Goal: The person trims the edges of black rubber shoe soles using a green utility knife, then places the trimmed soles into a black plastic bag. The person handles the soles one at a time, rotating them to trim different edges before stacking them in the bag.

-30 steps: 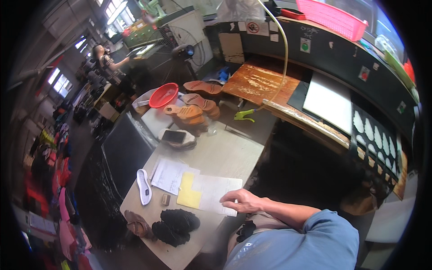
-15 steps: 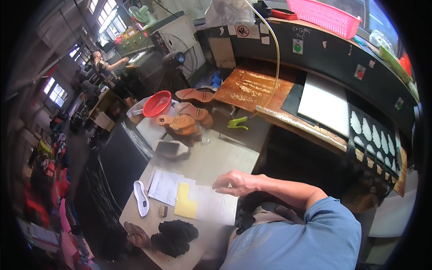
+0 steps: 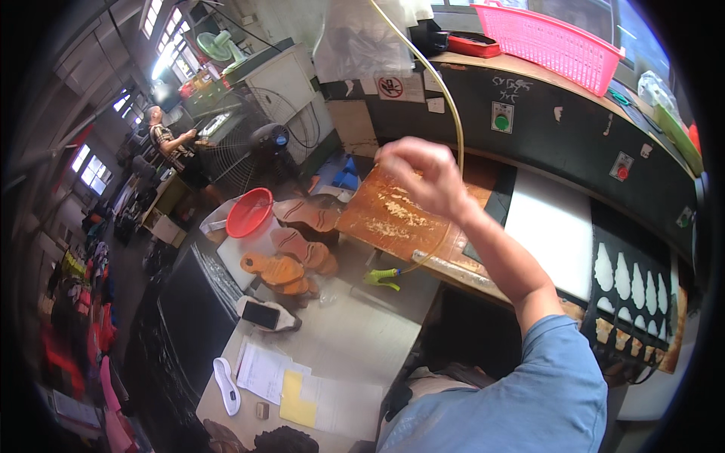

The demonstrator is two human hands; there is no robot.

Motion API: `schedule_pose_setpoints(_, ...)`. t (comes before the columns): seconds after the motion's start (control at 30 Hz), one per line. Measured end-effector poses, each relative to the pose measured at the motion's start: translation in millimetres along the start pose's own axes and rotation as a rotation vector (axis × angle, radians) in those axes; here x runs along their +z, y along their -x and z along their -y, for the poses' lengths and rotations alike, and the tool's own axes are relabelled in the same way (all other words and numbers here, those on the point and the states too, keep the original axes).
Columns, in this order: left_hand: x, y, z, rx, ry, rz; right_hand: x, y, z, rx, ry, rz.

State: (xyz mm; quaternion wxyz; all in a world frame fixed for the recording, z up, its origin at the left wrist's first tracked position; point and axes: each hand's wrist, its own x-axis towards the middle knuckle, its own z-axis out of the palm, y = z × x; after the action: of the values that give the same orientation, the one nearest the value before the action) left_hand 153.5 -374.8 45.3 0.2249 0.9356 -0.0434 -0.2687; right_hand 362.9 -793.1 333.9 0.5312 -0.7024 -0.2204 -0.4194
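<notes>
Right hand (image 3: 434,172) raised over worn wooden board (image 3: 385,219), contact unclear, fingers loosely curled (blurred; cannot tell whether anything is held); left hand out of view. Green air blow gun (image 3: 383,278) unheld near board's front edge. White shoe sole (image 3: 226,386), handwritten sheets (image 3: 263,371), yellow paper (image 3: 299,400) laid out, untouched; stage seemingly between handlings, remainder unclear. Handwriting illegible; prohibition sign (image 3: 390,87) ringed red.

- Beyond the pale table (image 3: 362,325), to its right, ran a dark wall (image 3: 559,143).
- Well left of the table, a window (image 3: 94,170) glowed.
- Far beyond the table's left side, a bright light (image 3: 162,62) shone.
</notes>
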Motion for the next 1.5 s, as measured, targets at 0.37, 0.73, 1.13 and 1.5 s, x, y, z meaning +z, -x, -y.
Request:
schedule_pose_setpoints(0.37, 19, -71, -22, -0.086, 0.028, 0.034, -196, -209, -206, 0.107, 0.738, -0.438)
schedule_pose_setpoints(0.73, 98, -20, 44, -0.443, 0.179, 0.020, -229, -281, -326, 0.385, 0.795, -0.153)
schedule_pose_setpoints(1.13, 195, 68, 103, -0.607, 0.386, 0.082, -238, -277, -266, 0.284, 0.446, 0.007)
schedule_pose_setpoints(1.5, 177, 59, 71, -0.601, 0.331, -0.109, -244, -281, -286, 0.162, 0.547, -0.018)
